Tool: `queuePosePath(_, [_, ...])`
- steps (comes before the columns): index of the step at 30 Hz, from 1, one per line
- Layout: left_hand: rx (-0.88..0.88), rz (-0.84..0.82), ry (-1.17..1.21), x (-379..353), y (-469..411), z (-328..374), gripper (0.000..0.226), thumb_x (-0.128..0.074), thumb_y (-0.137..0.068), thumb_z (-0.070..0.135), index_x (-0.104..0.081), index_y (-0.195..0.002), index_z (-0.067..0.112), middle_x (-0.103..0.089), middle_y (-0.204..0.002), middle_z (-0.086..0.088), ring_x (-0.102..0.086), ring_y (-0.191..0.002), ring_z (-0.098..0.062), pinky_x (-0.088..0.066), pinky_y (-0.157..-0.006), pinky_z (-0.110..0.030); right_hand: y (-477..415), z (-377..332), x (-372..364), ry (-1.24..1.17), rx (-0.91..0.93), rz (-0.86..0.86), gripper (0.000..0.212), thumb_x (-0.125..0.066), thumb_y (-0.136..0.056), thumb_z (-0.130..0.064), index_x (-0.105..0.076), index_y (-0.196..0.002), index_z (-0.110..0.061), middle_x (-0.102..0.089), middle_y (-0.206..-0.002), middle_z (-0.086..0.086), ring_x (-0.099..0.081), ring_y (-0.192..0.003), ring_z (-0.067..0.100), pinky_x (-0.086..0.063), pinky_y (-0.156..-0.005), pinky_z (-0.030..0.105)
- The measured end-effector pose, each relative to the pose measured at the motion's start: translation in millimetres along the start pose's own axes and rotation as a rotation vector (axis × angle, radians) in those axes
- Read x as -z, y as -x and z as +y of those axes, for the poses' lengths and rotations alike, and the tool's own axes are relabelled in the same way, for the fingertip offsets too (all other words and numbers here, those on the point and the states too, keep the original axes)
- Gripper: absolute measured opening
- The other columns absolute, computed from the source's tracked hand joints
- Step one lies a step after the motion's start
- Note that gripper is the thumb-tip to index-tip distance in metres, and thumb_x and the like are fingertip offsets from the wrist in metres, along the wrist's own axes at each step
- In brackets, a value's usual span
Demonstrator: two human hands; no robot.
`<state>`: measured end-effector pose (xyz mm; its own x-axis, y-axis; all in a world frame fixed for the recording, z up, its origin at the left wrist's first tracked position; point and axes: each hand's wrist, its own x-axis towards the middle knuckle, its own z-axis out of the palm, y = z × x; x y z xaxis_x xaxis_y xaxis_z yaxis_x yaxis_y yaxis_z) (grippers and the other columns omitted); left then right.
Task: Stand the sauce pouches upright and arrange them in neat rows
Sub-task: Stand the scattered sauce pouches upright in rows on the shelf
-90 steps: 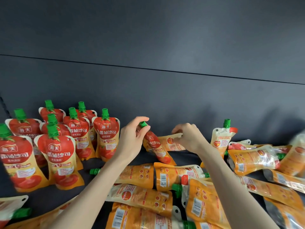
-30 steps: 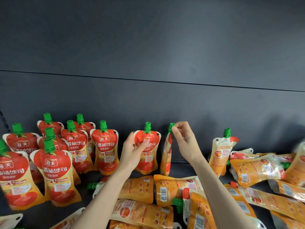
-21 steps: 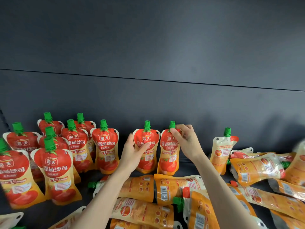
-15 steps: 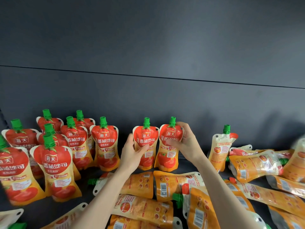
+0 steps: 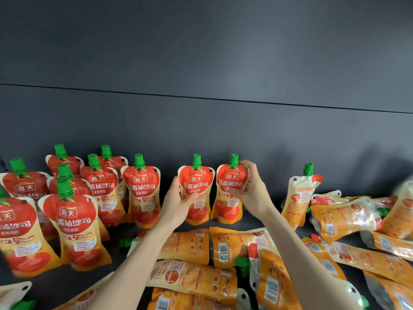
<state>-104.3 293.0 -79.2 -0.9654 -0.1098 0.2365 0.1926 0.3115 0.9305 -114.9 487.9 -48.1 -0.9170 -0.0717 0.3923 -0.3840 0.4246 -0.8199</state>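
Two red tomato sauce pouches with green caps stand upright side by side at the back of the dark shelf. My left hand grips the left pouch from its left side, thumb across the front. My right hand grips the right pouch around its right edge. Left of them stands a group of several upright pouches in rows, fronts facing me.
Several pouches lie flat, backs up, in front of my hands and to the right. One upright pouch shows its back at the right. The dark back wall rises just behind the rows.
Both pouches were lifted from lying or tilted to upright. My right hand turned its pouch from edge-on to front-facing and set it beside the left one.
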Motion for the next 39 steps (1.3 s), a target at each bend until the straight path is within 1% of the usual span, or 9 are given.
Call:
queuePosePath(11, [0.038, -0.064, -0.023, 6.6, -1.9, 3.3, 0.060, -0.059, -0.089, 0.018, -0.027, -0.140, 0.019, -0.046, -0.137, 0.000, -0.043, -0.128, -0.017, -0.042, -0.096, -0.031, -0.7, 2.2, 0.6, 0.048, -0.025, 0.021, 0.062, -0.069, -0.079, 0.001, -0.032, -0.121, -0.028, -0.052, -0.116, -0.004, -0.054, -0.109, 0.015, -0.048, -0.076, 0.014])
queuePosePath(18, [0.047, -0.023, -0.086, 5.0, 5.6, 6.6, 0.052, -0.059, -0.089, 0.023, -0.033, -0.133, 0.012, -0.048, -0.135, -0.005, -0.047, -0.125, -0.020, -0.045, -0.093, -0.032, 2.8, -0.4, -0.6, 0.153, -0.040, 0.068, 0.071, -0.070, -0.080, -0.003, -0.032, -0.137, -0.023, -0.047, -0.133, 0.004, -0.049, -0.121, 0.019, -0.048, -0.093, 0.031])
queuePosePath(22, [-0.005, 0.023, -0.106, 10.5, 11.3, 4.4, 0.073, -0.063, -0.086, 0.025, -0.020, -0.144, 0.013, -0.041, -0.142, -0.004, -0.040, -0.132, -0.020, -0.041, -0.102, -0.034, 8.8, -6.1, 2.1, 0.231, -0.031, 0.114, 0.079, -0.070, -0.081, -0.007, -0.026, -0.143, -0.026, -0.035, -0.140, 0.005, -0.044, -0.123, 0.017, -0.046, -0.087, 0.023])
queuePosePath(26, [-0.065, 0.044, -0.199, 18.8, 30.0, 11.0, 0.079, -0.060, -0.088, 0.030, -0.010, -0.148, 0.017, -0.024, -0.153, -0.002, -0.027, -0.140, -0.017, -0.033, -0.109, -0.038, 21.7, -14.0, 7.7, 0.293, 0.005, 0.164, 0.066, -0.070, -0.082, -0.015, -0.036, -0.138, -0.021, -0.032, -0.141, 0.005, -0.038, -0.129, 0.021, -0.043, -0.102, 0.032])
queuePosePath(28, [-0.137, 0.053, -0.222, 24.2, 45.4, 16.9, 0.069, -0.059, -0.089, 0.029, -0.020, -0.146, 0.018, -0.030, -0.148, 0.003, -0.032, -0.134, -0.011, -0.036, -0.104, -0.028, 33.8, -23.4, 8.6, 0.315, 0.021, 0.171, 0.052, -0.067, -0.084, -0.017, -0.045, -0.131, -0.018, -0.036, -0.138, 0.004, -0.041, -0.126, 0.020, -0.043, -0.102, 0.032])
queuePosePath(31, [-0.265, 0.042, -0.267, 36.4, 70.9, 25.3, 0.045, -0.058, -0.089, 0.025, -0.043, -0.132, 0.020, -0.047, -0.130, 0.009, -0.042, -0.118, -0.002, -0.034, -0.091, -0.010, 57.1, -40.2, 6.2, 0.292, 0.030, 0.165, 0.034, -0.062, -0.088, -0.017, -0.054, -0.121, -0.016, -0.047, -0.128, 0.000, -0.051, -0.108, 0.015, -0.045, -0.089, 0.023])
queuePosePath(33, [-0.289, 0.040, -0.290, 47.3, 91.7, 29.7, 0.035, -0.058, -0.090, 0.022, -0.051, -0.124, 0.020, -0.051, -0.119, 0.013, -0.045, -0.109, 0.002, -0.033, -0.082, 0.000, 75.6, -48.5, 2.1, 0.265, 0.037, 0.143, 0.026, -0.061, -0.089, -0.017, -0.059, -0.115, -0.016, -0.053, -0.117, -0.004, -0.055, -0.101, 0.013, -0.049, -0.085, 0.024])
queuePosePath(37, [-0.303, 0.047, -0.351, 69.8, 138.1, 27.6, 0.023, -0.058, -0.090, 0.020, -0.058, -0.112, 0.021, -0.057, -0.109, 0.014, -0.052, -0.103, 0.001, -0.036, -0.076, 0.001, 120.3, -59.6, -11.3, 0.203, 0.039, 0.070, 0.015, -0.060, -0.090, -0.017, -0.063, -0.104, -0.019, -0.057, -0.103, -0.011, -0.058, -0.096, 0.006, -0.043, -0.075, 0.005])
queuePosePath(39, [-0.294, 0.080, -0.397, 80.9, 163.0, 21.0, 0.020, -0.059, -0.089, 0.018, -0.059, -0.108, 0.021, -0.059, -0.106, 0.013, -0.054, -0.100, -0.001, -0.038, -0.076, -0.003, 142.6, -63.3, -20.5, 0.194, 0.040, 0.012, 0.013, -0.060, -0.090, -0.020, -0.063, -0.102, -0.022, -0.059, -0.102, -0.013, -0.056, -0.095, 0.002, -0.042, -0.074, 0.006])
